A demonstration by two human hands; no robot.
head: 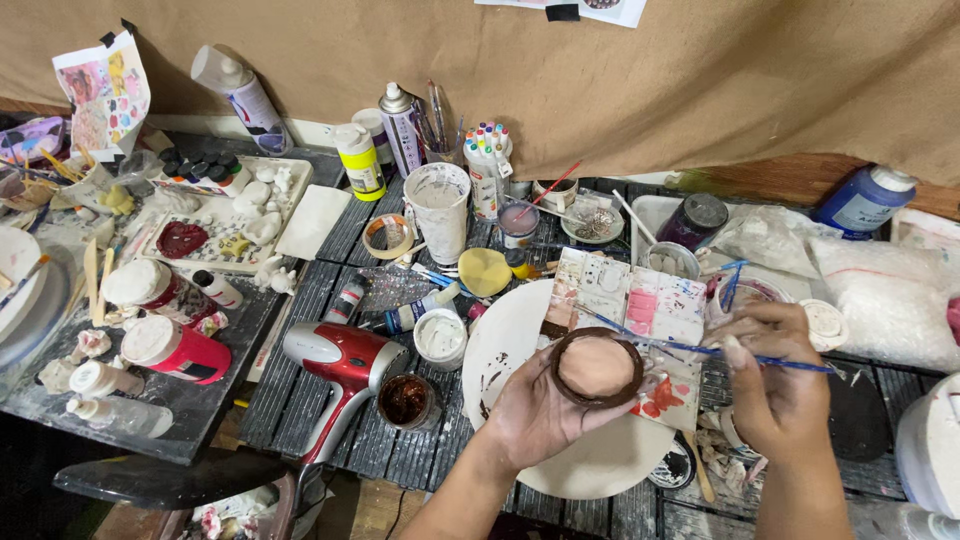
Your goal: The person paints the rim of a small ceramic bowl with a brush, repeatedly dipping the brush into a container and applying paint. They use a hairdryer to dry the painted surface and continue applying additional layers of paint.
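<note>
Slatted dark table [330,420] carries a white plate [500,350]; above it my left hand [535,410] cups a small pinkish clay dish [597,367], likely brittle, best supported underneath. Right hand [780,385] pinches a blue brush [700,349].

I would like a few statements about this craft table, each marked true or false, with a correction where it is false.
1. The left hand holds a small round dish with a brown rim. True.
2. The right hand holds scissors. False: it holds a thin blue paintbrush.
3. A red hair dryer lies left of the white plate. True.
4. The dish rests flat on the table. False: it is lifted above the plate.
5. The paint palette lies beyond the dish. True.
</note>
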